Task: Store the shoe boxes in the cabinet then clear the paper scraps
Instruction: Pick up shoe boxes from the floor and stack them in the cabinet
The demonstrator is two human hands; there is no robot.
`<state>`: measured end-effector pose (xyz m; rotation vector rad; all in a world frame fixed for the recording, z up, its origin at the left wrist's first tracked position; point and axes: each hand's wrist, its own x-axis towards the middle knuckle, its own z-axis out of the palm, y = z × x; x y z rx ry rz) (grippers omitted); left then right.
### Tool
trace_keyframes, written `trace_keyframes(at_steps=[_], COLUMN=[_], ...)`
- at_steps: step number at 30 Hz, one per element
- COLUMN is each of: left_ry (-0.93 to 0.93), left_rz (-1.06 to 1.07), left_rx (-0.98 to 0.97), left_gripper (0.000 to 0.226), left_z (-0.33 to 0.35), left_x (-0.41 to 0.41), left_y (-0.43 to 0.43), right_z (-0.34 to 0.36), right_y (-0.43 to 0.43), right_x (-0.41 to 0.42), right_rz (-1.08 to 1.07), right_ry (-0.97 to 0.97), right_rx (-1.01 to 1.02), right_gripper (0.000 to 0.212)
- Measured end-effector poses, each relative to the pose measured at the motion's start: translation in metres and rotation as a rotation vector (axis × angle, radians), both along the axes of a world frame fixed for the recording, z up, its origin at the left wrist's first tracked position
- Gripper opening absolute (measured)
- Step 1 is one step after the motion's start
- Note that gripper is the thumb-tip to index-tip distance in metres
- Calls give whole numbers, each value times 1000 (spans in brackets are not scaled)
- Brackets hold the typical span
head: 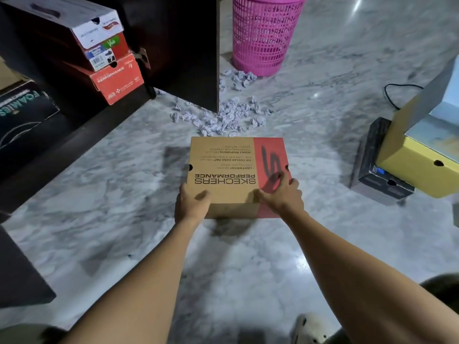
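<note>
Eight shoe boxes [116,80] show: three stacked in the one cabinet [188,58], one black box [24,112] left of them, one brown-and-red box [231,167] mid-floor, three in the right-hand pile [417,160]. One pink basket [260,38]. The paper scraps [223,117] are too many to count.

Glossy grey-veined marble floor [104,209], soft glare
</note>
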<state>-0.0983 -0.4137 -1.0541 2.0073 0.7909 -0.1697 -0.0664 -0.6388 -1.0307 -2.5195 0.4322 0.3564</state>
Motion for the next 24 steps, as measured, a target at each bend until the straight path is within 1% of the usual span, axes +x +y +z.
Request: trace_keyframes(at_steps=[3, 5, 7, 8, 9, 10, 11, 12, 13, 14, 18, 24], left_ry=[-11, -13, -16, -22, -28, -34, -37, -39, -34, -34, -33, -74], left_rz=[75, 116, 126, 126, 121, 115, 109, 103, 102, 105, 107, 126], left_rx=[59, 88, 86, 72, 50, 24, -4, -29, -48, -59, -61, -69], left_gripper=[52, 56, 66, 70, 70, 67, 64, 63, 64, 65, 60, 58], left_z=[-4, -10, -14, -15, -15, -16, -17, -17, -17, -18, -18, -10], left_x=[-15, -27, -35, -36, -36, -35, -34, -33, -34, -33, -32, -39], left_y=[6, 13, 16, 18, 18, 18, 17, 17, 17, 18, 22, 35], right_z=[-7, -14, -22, -25, -27, -29, -30, -29, -29, -29, -30, -28], right_y=[-9, -17, -24, -26, -28, -30, -30, -30, -30, -31, -30, -20], right_x=[-13, -25, -33, -36, -37, -39, -41, -42, -43, -43, -43, -34], right_rz=[96, 109, 59, 19, -24, -49, -56, -40, -24, -11, 44, 104], right_ry=[-116, -185, -195, -182, -158, -130, -103, -87, -84, -85, -100, -141], right_rx=[61, 161, 273, 334, 403, 476, 538, 569, 581, 586, 567, 564], right_gripper=[107, 109, 111, 116, 121, 122, 114, 101, 92, 89, 94, 92])
